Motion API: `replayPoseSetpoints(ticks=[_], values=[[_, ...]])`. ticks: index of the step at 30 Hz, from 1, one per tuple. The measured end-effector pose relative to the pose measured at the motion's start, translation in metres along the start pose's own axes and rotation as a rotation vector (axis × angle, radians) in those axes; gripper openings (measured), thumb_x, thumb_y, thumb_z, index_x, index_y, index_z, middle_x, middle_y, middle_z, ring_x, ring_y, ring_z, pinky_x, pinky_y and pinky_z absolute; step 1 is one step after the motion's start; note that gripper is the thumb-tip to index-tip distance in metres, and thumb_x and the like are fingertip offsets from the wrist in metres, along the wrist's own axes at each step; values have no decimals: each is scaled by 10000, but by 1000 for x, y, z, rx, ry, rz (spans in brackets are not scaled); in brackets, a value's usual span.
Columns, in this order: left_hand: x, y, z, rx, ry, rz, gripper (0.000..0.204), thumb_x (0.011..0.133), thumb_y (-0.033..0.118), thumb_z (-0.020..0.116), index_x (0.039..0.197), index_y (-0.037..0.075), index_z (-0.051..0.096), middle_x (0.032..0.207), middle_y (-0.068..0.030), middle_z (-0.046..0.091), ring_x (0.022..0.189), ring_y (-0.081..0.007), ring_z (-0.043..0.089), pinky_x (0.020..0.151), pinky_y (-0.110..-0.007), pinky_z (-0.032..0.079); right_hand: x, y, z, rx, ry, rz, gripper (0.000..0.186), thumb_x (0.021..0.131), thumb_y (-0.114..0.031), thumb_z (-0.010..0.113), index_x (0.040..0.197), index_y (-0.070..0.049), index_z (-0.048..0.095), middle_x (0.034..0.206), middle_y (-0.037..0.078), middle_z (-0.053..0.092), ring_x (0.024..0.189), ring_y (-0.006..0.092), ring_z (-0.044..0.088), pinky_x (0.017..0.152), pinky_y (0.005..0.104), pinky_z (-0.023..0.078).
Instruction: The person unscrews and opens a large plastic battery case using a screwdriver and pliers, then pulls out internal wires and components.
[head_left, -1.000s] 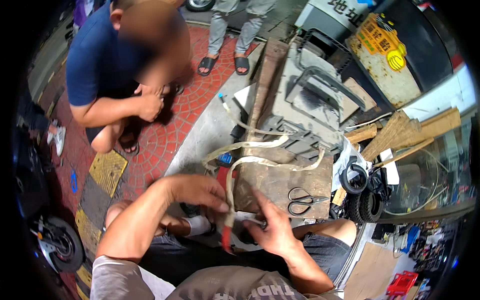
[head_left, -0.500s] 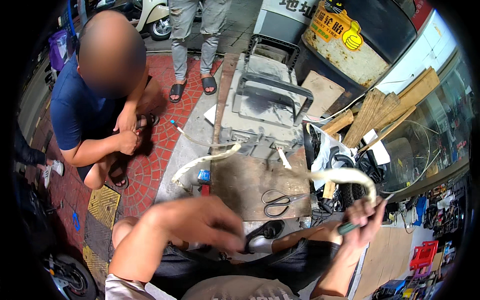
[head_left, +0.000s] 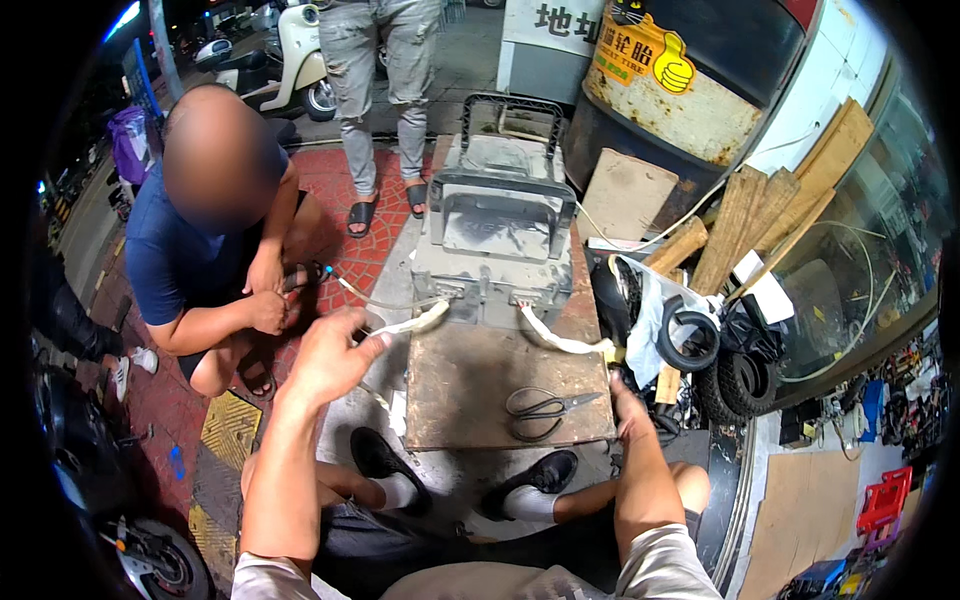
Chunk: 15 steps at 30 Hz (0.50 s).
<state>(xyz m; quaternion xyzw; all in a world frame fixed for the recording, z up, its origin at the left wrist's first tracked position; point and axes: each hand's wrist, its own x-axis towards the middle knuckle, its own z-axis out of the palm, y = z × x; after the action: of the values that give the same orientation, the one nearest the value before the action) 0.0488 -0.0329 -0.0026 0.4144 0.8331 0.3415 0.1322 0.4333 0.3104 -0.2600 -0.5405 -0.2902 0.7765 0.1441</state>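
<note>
A dusty grey battery case (head_left: 495, 245) with black handles lies on a worn wooden board (head_left: 465, 385). Two white-wrapped cables come out of its near side. My left hand (head_left: 330, 355) is curled around the left white-wrapped cable (head_left: 425, 318), thumb and fingers on either side of it. The right white-wrapped cable (head_left: 560, 342) reaches to the board's right edge and ends in a yellowish connector (head_left: 614, 352). Just below that connector is my right hand (head_left: 632, 410), beside the board edge, its fingers partly hidden. Black-handled scissors (head_left: 548, 408) rest on the board's near part.
A person in a blue shirt (head_left: 195, 245) squats at the left; another in grey trousers (head_left: 380, 90) stands behind. At the right are wooden planks (head_left: 745, 225), small tyres (head_left: 735, 385) and a white plastic bag (head_left: 650, 300). A rusty drum (head_left: 690, 100) stands behind them.
My left hand has moved forward to the left cable. The right cable has swung in from the far right to the board's edge, and my right hand has come leftward and forward.
</note>
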Motion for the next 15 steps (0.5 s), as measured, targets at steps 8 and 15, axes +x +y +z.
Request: replayPoseSetpoints(ticks=[8,15], values=[[-9,-4,-1,21,-107,-118,375,987,361,748,1087,1,771,878,-249,726,851,-415,716,793,-497,536,14,14,-60,-523,-281,251,641,1044,-673,569,1208,-89,776,1018,70,797,845,234,734,756,423,594],[0,-20,1,-29,-155,-87,380,979,381,755,1019,4,788,826,-241,720,819,-406,719,772,-496,539,6,-29,-109,-1703,-73,222,612,883,-500,797,1272,-28,787,1342,167,754,1195,316,705,1005,489,551]])
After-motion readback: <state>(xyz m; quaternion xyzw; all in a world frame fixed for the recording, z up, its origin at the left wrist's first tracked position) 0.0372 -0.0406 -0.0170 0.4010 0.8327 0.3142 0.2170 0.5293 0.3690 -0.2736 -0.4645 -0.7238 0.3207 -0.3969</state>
